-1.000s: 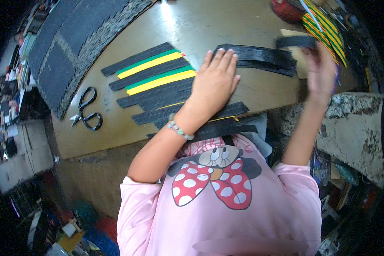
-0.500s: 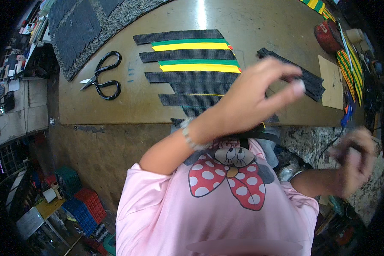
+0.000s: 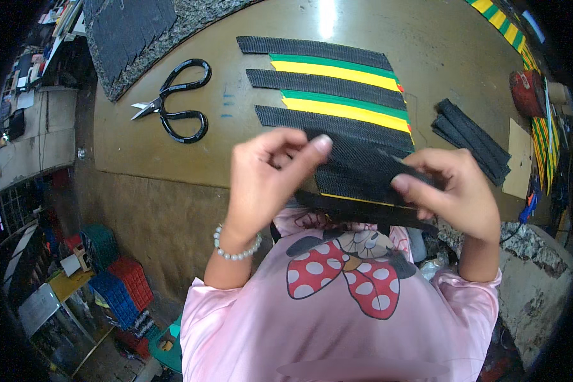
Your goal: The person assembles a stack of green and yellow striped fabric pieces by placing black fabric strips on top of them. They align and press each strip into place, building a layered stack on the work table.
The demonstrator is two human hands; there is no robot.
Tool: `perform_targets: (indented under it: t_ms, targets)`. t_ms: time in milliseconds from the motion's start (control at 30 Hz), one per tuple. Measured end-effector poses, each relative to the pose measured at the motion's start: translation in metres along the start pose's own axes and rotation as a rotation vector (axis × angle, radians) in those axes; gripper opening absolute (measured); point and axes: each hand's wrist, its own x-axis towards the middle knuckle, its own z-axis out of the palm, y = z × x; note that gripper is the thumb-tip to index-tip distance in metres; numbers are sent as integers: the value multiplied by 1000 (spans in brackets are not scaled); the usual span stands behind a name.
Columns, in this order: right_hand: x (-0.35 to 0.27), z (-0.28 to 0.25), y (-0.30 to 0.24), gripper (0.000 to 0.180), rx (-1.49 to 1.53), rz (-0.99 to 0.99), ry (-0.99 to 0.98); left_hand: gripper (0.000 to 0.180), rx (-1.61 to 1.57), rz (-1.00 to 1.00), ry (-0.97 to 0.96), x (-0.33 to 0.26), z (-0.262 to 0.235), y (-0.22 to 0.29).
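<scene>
My left hand [image 3: 264,175], a pale beaded bracelet at its wrist, pinches the left part of a black webbing strip [image 3: 360,156] between thumb and fingers. The right end of that strip is between the thumb and fingers of my right hand [image 3: 461,191]. It spans the two hands at the table's near edge. Just beyond it lies a staggered row of black webbing strips [image 3: 325,86] alternating with green-and-yellow bands [image 3: 344,70]. More dark strips and a thin yellow line show below the held strip; my fingers partly cover them.
Black-handled scissors [image 3: 175,102] lie on the brown table [image 3: 178,159] at left, blades pointing left. A small pile of black strips [image 3: 471,140] and a tan card [image 3: 519,159] are at right. A dark slab [image 3: 134,38] covers the far left corner; a red round object [image 3: 525,92] stands far right.
My left hand has swung back left from across the strips. My right hand has come up from beside the table. Both now grip a black strip. The view has shifted slightly.
</scene>
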Motion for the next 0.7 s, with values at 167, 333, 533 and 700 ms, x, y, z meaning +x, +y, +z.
perform_targets:
  t_ms: [167,333,533,700]
  targets:
    - [39,-17,14,31,-148,41,51,25,337,40,205,38,-16,-18]
    - [72,-11,37,30,-168,17,110,26,472,51,244,51,-12,-22]
    - [76,-13,39,28,-108,126,135,21,386,-87,204,57,-17,-23]
    - [78,-14,38,27,-152,87,115,17,305,-125,201,57,-18,-23]
